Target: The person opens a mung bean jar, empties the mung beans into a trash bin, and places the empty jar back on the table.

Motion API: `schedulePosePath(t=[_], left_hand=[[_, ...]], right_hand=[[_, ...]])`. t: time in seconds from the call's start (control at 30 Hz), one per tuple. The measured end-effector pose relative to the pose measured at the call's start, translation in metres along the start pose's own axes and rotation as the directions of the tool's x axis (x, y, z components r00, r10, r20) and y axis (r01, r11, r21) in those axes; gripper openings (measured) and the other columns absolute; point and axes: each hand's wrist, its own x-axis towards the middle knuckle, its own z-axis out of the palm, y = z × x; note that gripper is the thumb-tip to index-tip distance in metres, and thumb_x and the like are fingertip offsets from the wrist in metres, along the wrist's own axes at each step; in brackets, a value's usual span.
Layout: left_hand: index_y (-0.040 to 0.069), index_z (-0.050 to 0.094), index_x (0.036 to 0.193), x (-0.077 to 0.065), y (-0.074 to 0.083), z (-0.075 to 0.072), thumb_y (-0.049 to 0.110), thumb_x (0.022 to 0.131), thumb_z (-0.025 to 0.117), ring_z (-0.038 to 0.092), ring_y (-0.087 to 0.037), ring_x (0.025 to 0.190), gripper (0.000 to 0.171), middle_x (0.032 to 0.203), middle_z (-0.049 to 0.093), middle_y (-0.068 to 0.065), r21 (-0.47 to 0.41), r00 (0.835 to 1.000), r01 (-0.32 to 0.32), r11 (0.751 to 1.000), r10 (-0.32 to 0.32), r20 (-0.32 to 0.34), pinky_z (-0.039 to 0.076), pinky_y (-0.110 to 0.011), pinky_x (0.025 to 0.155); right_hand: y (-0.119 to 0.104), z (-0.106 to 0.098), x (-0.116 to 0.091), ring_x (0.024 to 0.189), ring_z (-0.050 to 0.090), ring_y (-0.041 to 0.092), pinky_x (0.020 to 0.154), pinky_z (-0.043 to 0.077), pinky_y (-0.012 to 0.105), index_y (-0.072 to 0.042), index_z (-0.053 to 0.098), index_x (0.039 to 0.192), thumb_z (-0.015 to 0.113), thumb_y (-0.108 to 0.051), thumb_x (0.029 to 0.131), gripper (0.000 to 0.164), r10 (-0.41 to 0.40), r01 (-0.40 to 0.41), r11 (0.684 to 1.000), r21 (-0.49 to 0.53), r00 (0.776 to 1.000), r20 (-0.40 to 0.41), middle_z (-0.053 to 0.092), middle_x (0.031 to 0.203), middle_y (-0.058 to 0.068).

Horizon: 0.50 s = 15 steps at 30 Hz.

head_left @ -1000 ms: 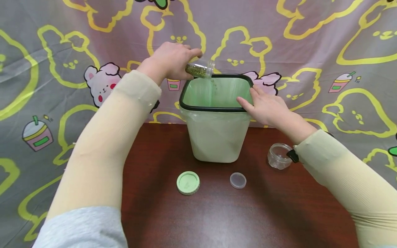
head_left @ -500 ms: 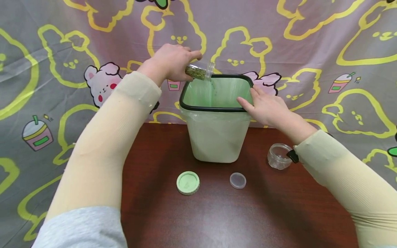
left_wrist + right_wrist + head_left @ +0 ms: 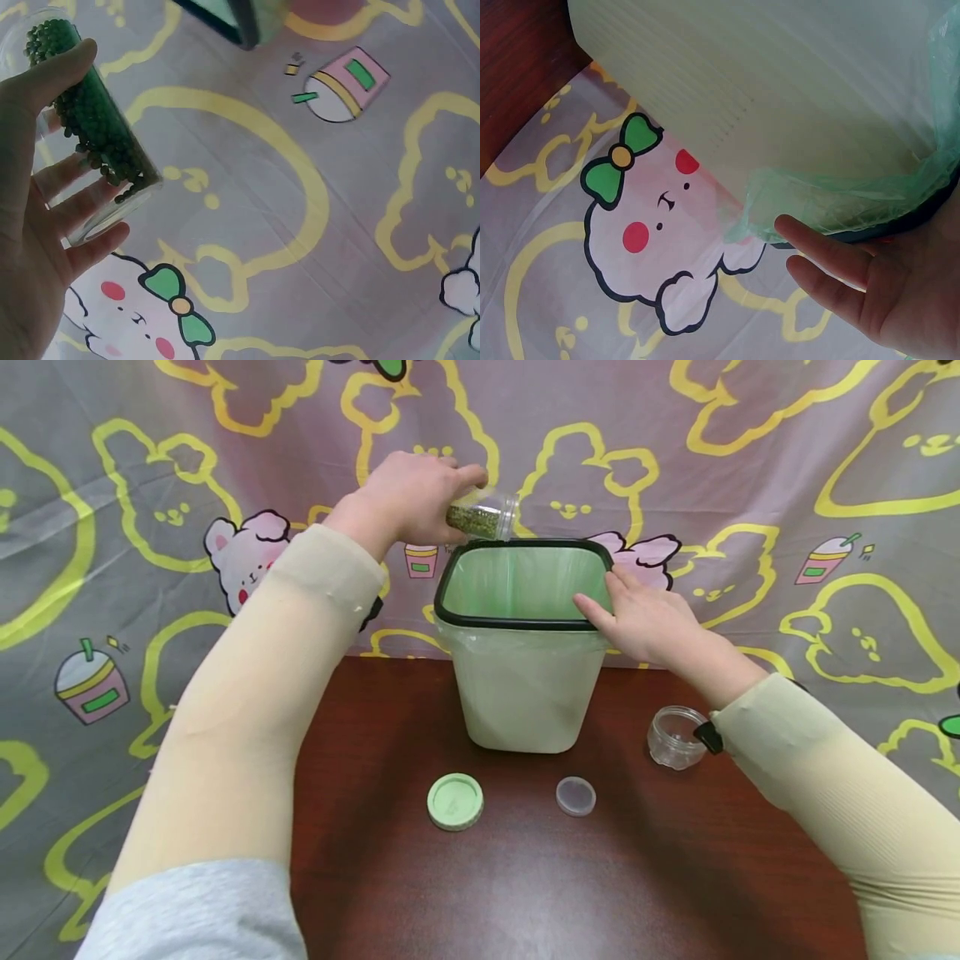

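My left hand (image 3: 416,497) grips a clear jar (image 3: 483,515) above the back left of the bin's rim. The jar lies nearly on its side, its uncapped mouth facing right. Small round green grains (image 3: 101,127) fill part of it, and thumb and fingers wrap its body in the left wrist view. A pale bin (image 3: 528,693) with a black rim and a thin green liner bag (image 3: 817,199) stands at the back of the table. My right hand (image 3: 648,614) rests on the rim's right side, fingers fairly straight. The bin's bottom inside is hidden.
On the dark wooden table (image 3: 510,893) lie a light green lid (image 3: 455,802) and a small clear disc (image 3: 576,797), in front of the bin. A clear shallow container (image 3: 675,739) sits by the right forearm. A patterned curtain (image 3: 720,485) hangs close behind.
My left hand has risen a little with the jar. Grains were dropping from the jar's mouth before; none are seen falling now. The right hand has stayed in place.
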Motion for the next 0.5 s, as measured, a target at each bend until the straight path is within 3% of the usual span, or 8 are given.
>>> schedulePosePath(t=[0.23, 0.5], left_hand=[[0.014, 0.035, 0.145, 0.002, 0.0015, 0.0003, 0.04, 0.089, 0.067, 0.051, -0.041, 0.117, 0.07, 0.132, 0.052, -0.018, 0.026, 0.998, -0.022, 0.999, 0.021, 0.059, 0.043, -0.061, 0.088], [0.013, 0.036, 0.146, 0.002, 0.0011, 0.0044, 0.038, 0.089, 0.067, 0.052, -0.04, 0.116, 0.07, 0.134, 0.052, -0.018, 0.018, 0.997, -0.036, 0.999, 0.035, 0.064, 0.044, -0.06, 0.088]], right_hand=[[0.0001, -0.0006, 0.0002, 0.141, 0.021, 0.042, 0.1, 0.029, 0.065, 0.007, 0.019, 0.151, 0.012, -0.067, 0.096, 0.093, 0.005, -0.005, 1.0, -0.003, 1.0, 0.004, 0.014, 0.158, 0.023], [-0.0002, -0.0005, 0.0008, 0.142, 0.019, 0.041, 0.1, 0.028, 0.065, 0.006, 0.017, 0.151, 0.011, -0.069, 0.095, 0.094, 0.012, -0.012, 1.0, -0.002, 1.0, 0.017, 0.012, 0.158, 0.023]])
